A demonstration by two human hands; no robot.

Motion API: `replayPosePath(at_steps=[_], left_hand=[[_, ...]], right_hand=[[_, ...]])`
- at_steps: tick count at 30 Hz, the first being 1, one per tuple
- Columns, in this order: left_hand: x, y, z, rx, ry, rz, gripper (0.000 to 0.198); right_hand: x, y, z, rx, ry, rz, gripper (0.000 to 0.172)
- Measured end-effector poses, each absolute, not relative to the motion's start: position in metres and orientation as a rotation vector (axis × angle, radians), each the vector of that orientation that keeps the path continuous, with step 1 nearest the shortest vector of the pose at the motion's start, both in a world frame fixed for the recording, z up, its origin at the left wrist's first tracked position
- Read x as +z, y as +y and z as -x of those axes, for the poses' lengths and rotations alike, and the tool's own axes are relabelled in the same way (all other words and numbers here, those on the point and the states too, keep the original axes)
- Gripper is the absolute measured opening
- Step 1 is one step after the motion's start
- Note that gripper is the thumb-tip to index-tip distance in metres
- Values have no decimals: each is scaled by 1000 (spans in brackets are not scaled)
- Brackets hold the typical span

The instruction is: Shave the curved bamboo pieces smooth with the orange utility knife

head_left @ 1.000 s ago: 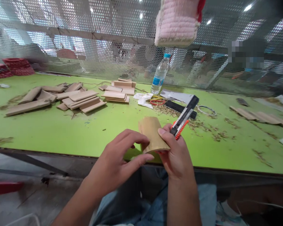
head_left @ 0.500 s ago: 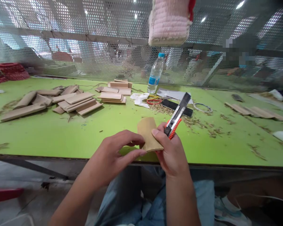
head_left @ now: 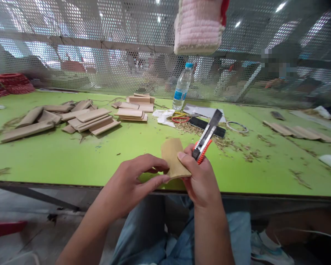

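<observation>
A curved tan piece, like thin wood or bamboo, is held between both hands above the table's front edge. My left hand pinches its lower left edge with thumb and fingertips. My right hand presses its thumb on the piece's right side, the fingers partly hidden behind. In the same hand sits an orange utility knife, its blade end pointing up and away to the right, clear of the piece. Similar tan pieces lie in a loose pile at the left, and a smaller stack sits to their right.
Behind the hands are a water bottle, crumpled tissue, a black phone-like slab and a white loop. Shavings litter the green table. More tan pieces lie right; a pink towel hangs above.
The tan piece has tilted very slightly, and its near edge now looks more arched. Both hands keep their hold, almost in the same place.
</observation>
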State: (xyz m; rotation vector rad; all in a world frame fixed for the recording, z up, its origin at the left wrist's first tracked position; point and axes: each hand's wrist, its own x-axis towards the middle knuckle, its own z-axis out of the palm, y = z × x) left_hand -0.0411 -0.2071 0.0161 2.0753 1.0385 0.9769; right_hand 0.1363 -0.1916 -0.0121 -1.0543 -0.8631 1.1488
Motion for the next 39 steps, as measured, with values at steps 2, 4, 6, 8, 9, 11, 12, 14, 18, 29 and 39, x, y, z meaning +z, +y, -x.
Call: replayPosePath(at_steps=[2, 4, 6, 8, 9, 11, 12, 14, 18, 29, 39], left_hand=[[17, -208, 41, 976, 1037, -2082, 14], [17, -208, 41, 980, 1037, -2092, 14], [15, -207, 41, 983, 1045, -2112, 14], [14, -207, 41, 1006, 1066, -2144, 14], [13, -207, 41, 1024, 1079, -2156, 13], [11, -208, 42, 1063, 1108, -2161, 11], [11, -209, 42, 1073, 1123, -2150, 10], [10, -211, 43, 1071, 1131, -2111, 9], [7, -214, 42, 1010, 1057, -2032, 24], [9, -211, 39, 945, 1065, -1922, 14], [11, -209, 39, 930, 1082, -2019, 10]], right_hand=[[-13, -191, -136, 1144, -861, 1059, 37], [-14, -191, -137, 1140, -862, 1061, 37], [-15, -191, -137, 1141, -867, 1058, 37], [-15, -191, -138, 1155, -880, 1052, 37], [-15, -191, -138, 1160, -881, 1051, 37], [-15, -192, -138, 1159, -869, 1051, 38], [-15, -192, -137, 1156, -859, 1052, 38], [-14, -192, -137, 1165, -836, 1049, 38], [-13, -193, -136, 1216, -817, 1040, 37], [-17, -192, -138, 1160, -895, 1068, 34], [-18, -191, -138, 1157, -891, 1082, 36]])
